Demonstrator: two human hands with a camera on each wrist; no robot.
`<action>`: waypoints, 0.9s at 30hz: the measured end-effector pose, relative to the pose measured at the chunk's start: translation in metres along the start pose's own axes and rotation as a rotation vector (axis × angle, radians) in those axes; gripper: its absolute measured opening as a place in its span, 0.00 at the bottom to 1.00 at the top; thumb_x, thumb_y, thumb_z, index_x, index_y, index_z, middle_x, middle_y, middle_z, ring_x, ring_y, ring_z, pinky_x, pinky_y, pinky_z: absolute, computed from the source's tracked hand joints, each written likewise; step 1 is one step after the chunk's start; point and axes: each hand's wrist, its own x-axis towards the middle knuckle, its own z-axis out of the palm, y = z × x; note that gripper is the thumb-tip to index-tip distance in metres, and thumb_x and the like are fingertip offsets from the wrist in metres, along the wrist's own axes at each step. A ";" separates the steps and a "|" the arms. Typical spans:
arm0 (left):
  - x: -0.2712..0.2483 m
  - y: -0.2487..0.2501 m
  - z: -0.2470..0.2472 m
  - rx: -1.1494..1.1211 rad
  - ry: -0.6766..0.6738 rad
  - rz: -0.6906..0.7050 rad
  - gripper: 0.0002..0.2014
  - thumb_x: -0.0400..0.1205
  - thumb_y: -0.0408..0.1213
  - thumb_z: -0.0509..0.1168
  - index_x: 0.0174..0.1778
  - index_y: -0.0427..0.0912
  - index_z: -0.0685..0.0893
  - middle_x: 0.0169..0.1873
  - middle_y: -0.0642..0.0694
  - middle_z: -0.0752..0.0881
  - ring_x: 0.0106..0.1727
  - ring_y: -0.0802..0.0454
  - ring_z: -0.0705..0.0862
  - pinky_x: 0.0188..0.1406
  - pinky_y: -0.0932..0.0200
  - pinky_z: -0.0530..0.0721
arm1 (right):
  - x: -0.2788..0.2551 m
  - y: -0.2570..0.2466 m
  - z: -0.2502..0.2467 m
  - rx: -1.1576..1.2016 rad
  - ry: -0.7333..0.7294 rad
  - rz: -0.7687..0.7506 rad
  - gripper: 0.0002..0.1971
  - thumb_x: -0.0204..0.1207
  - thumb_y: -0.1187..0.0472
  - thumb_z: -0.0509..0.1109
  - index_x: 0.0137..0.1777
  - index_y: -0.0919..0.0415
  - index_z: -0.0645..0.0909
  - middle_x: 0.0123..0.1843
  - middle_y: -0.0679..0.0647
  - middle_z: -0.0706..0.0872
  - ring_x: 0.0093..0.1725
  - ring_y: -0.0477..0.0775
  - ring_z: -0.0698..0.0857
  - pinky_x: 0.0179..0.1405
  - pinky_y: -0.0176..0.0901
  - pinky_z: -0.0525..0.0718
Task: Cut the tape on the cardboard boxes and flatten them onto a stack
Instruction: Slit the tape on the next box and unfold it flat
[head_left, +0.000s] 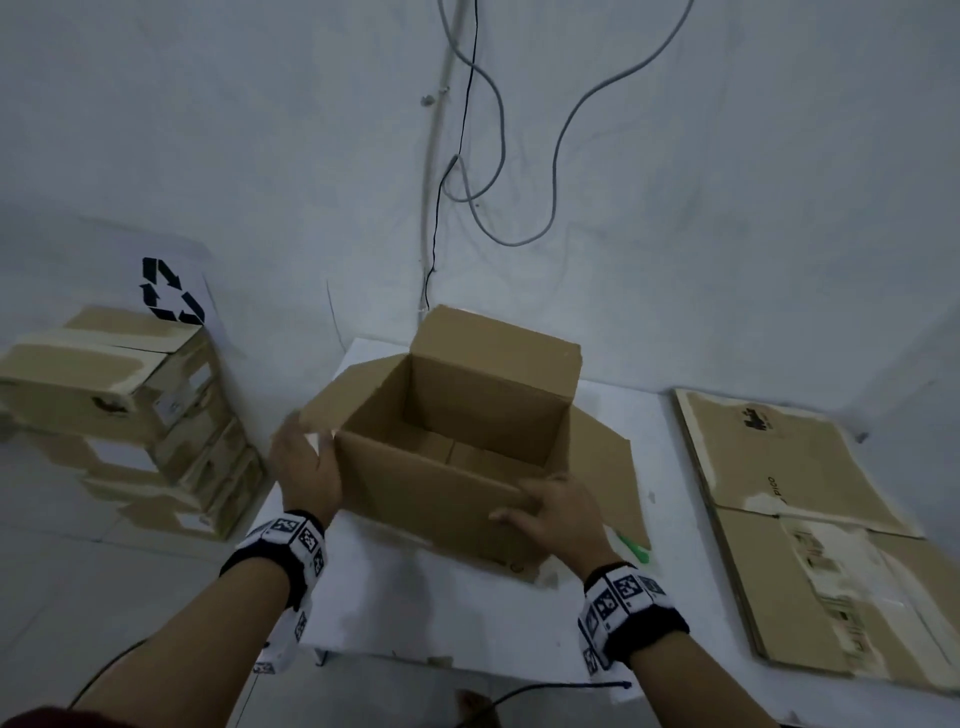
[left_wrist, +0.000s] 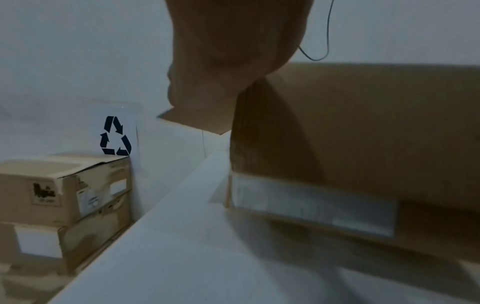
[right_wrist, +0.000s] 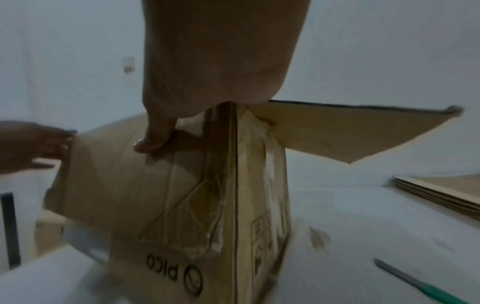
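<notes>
Open cardboard box (head_left: 452, 467) sits on the white tabletop (head_left: 467, 613), between the two hands. All four top flaps are up or splayed: far flap upright, left flap angled out over the left hand, right flap folded down and outward past the right hand.

Left hand (head_left: 306, 467): flat against the box's left wall, just under the left flap, fingers straight and spread, not wrapped round anything. Left wrist view shows the palm close to the box corner, with a strip of clear tape (left_wrist: 311, 203) low on the wall; too blurred to tell more.

Right hand (head_left: 556, 512): on the box's near-right corner, thumb (right_wrist: 150, 142) pressed on the near wall, the remaining fingers hidden behind the corner, so how far they curl is unclear. Reads as a grip over the corner edge. Wrinkled clear tape runs down that corner below the thumb; "PICO" print is upside down near the bottom.

Green-handled cutter (right_wrist: 426, 288) lies on the tabletop right of the right hand, partly under the right flap, not touched.

Stack of flattened boxes (head_left: 800, 519) lies well right of the right hand. Pile of taped boxes (head_left: 124, 415) stands left of the left hand, below a recycling sign (head_left: 171, 291) on the wall. Cables (head_left: 483, 130) hang down the wall behind the box.
</notes>
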 end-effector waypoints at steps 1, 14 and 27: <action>0.001 -0.001 0.001 -0.005 0.049 -0.035 0.27 0.89 0.47 0.52 0.81 0.35 0.61 0.76 0.29 0.66 0.77 0.32 0.65 0.76 0.34 0.64 | 0.008 -0.006 -0.010 0.045 -0.001 0.039 0.27 0.67 0.22 0.63 0.35 0.46 0.79 0.28 0.42 0.81 0.33 0.45 0.81 0.39 0.41 0.78; -0.046 0.044 0.047 -0.546 -0.781 -0.857 0.40 0.79 0.70 0.52 0.49 0.29 0.80 0.35 0.26 0.83 0.25 0.48 0.75 0.30 0.61 0.74 | 0.077 -0.002 -0.043 0.763 0.127 0.646 0.38 0.67 0.33 0.76 0.66 0.63 0.85 0.61 0.56 0.89 0.57 0.57 0.87 0.60 0.51 0.85; 0.006 0.129 0.002 -0.777 -0.446 -0.414 0.30 0.89 0.56 0.40 0.57 0.40 0.82 0.43 0.41 0.87 0.41 0.45 0.86 0.41 0.53 0.86 | 0.076 0.017 -0.037 0.687 0.111 0.726 0.36 0.75 0.33 0.68 0.71 0.62 0.81 0.67 0.59 0.85 0.62 0.60 0.83 0.60 0.47 0.78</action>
